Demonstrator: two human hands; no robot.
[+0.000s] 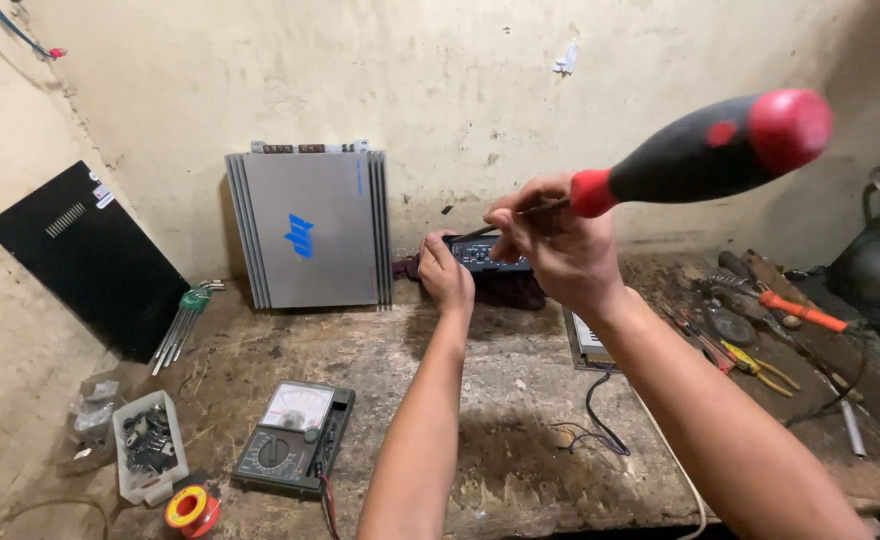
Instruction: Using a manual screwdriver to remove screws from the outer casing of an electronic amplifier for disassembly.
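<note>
Small black device (487, 254) with a row of terminals lies at frame centre on a dark cloth (505, 290), against the wall. A grey amplifier (310, 229) leans left of it; a meter (295, 437) sits lower left, pliers (755, 362) right. The left hand (446, 272) clasps the device's left end, while the right hand (560, 248) grips a red-black screwdriver (700, 155) by its shaft (tip on the device's top).

Illumination was dim and warm, strongest on the rear wall (480, 90) and falling off toward the right edge, which stayed dark. The forearms cast soft shadows on the workbench (520, 440). Wide-angle distortion enlarged the nearby screwdriver handle (720, 150), which appeared slightly soft. No glare was present.
</note>
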